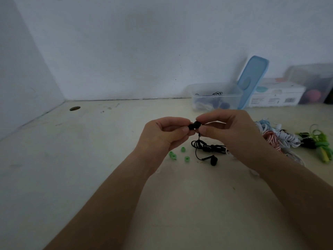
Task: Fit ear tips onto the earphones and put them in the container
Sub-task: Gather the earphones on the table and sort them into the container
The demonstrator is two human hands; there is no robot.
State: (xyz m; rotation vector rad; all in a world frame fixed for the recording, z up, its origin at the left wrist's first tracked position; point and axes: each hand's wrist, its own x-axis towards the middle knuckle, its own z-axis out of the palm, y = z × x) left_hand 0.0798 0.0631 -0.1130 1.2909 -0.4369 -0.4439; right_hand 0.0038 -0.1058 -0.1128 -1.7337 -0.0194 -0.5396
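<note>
Head camera: left hand (167,134) and right hand (232,130) raised together above pale cream, scuffed table (90,159), thumb and forefinger of each pinching one small black earbud (194,126) between them. Cannot tell whether black tip is seated, half on or absent; too small, fingers covering. Long axis of earbud roughly left-right, apparently nozzle end toward left hand. Thin black cable (207,147) dropping from right-hand side to loose coil on table just below. Second black earbud (213,160) lying on table camera-side of coil, between the two forearms, touching neither. Three small green silicone ear tips (183,149) scattered on table just beside left wrist, untouched.

Clear rectangular plastic container (232,100) at back right against wall, open, some earphones inside; lies beyond and slightly right of hands, so right hand judged nearer for drop-off. Light blue lid (252,80) leaning upright beside it. White carton box (277,96) further right, then a blurred clear bin. Heap of coiled earphones (281,138) in white, red, blue and green at right of table, near right forearm. Round hole (74,108) in table far left. Plain white wall (126,51) behind and at left, corner nook, dim light. Judged: tip-fitting step in hand, second bud likely not yet done.
</note>
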